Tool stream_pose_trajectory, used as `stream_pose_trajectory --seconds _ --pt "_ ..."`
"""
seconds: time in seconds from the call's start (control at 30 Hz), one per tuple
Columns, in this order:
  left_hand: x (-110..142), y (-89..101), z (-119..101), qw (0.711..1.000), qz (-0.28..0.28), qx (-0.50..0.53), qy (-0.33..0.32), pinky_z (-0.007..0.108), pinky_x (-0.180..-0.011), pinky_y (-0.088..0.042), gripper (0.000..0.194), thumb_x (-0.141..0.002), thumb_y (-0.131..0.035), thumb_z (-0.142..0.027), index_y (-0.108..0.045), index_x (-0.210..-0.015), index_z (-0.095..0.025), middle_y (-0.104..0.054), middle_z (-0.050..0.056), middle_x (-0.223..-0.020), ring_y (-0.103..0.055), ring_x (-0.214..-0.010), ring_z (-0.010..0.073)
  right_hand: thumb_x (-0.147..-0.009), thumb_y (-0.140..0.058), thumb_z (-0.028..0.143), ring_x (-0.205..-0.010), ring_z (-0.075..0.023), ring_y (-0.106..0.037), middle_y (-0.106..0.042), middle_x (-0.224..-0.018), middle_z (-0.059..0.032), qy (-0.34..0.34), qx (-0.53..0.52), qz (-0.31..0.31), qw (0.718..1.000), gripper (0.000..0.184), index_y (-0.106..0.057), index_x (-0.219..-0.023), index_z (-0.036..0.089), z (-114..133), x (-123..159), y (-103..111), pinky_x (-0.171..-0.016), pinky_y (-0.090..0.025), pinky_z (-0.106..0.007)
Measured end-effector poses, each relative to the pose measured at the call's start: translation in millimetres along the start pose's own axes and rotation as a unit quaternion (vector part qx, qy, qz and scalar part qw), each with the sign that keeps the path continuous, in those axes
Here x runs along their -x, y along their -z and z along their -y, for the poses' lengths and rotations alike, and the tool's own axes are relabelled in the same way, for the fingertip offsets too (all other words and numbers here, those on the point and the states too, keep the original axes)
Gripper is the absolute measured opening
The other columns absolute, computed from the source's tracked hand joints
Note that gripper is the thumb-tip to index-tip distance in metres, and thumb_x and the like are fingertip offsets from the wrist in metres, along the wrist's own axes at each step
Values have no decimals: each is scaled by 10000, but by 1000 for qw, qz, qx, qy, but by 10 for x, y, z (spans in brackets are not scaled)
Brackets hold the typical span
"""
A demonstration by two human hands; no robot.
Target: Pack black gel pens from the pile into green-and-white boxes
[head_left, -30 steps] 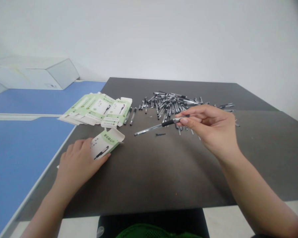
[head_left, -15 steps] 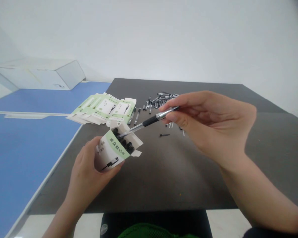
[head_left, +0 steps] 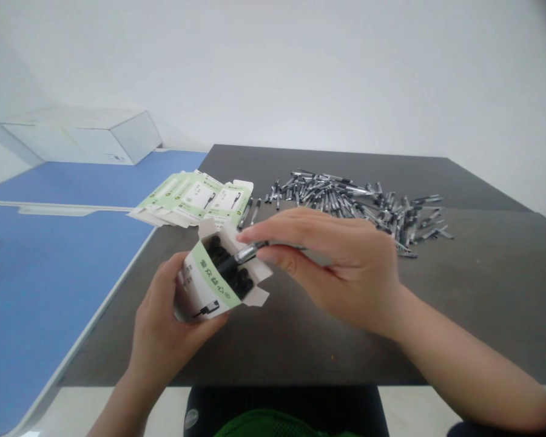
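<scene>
My left hand (head_left: pixel 157 325) is wrapped round a white and green carton (head_left: pixel 209 276), tilted with its open end facing up and right. Dark pen ends (head_left: pixel 243 284) show inside it. Between the thumb and fingers of my right hand (head_left: pixel 332 267) is a pen (head_left: pixel 250 251) with a silver part and a black grip. Its lower portion is inside the carton's mouth, hidden from sight. The carton's white flaps stand folded outward near my right fingertips.
Beyond my right hand, a large heap of pens (head_left: pixel 332 197) spreads over the dark table (head_left: pixel 477 315). Flat green and white cartons (head_left: pixel 188 197) overlap at the back left, with two pens beside them. A long white box (head_left: pixel 86 136) rests on the blue surface (head_left: pixel 40 291).
My right hand has moved left and down, pushing the pen deeper into the carton. More of the pen heap now shows behind it. My left hand keeps its hold on the carton.
</scene>
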State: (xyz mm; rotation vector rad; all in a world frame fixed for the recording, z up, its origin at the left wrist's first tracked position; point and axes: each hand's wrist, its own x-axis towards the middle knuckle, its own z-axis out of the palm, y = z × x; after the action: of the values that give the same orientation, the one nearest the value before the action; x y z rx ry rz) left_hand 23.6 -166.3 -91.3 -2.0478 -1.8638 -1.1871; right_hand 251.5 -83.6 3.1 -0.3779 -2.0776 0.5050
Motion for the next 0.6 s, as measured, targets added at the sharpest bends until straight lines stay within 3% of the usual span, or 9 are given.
stream_pose_trajectory --seconds 0.13,0.33,0.6 --pt "82 -37 49 999 -19 28 25 443 -846 -544 836 -741 -743 -455 -400 -1470 -237 -624 133 -1221 -657 -1027 337 -996 -465 83 -1181 -164 -623 -712 -1245 -57 43 43 58 996 341 -689 -1220 210 -6 -52 -129 -1039 -483 -340" --pt "53 -2 5 998 -26 -2 -50 349 -784 -558 717 -766 -720 -365 -449 -1418 -243 -640 84 -1106 -666 -965 277 -974 -537 105 -864 -128 -679 -735 -879 -43 11 40 -2 999 199 -703 -876 150 3 -72 -169 -814 -518 -245" --pt "41 26 -53 999 -22 -25 -34 377 -870 -547 707 -781 -704 -375 -428 -1421 -253 -644 101 -1186 -660 -1054 301 -970 -490 103 -969 -168 -660 -708 -1008 -61 31 65 7 997 226 -693 -966 204 49 -30 -41 -879 -529 -331"
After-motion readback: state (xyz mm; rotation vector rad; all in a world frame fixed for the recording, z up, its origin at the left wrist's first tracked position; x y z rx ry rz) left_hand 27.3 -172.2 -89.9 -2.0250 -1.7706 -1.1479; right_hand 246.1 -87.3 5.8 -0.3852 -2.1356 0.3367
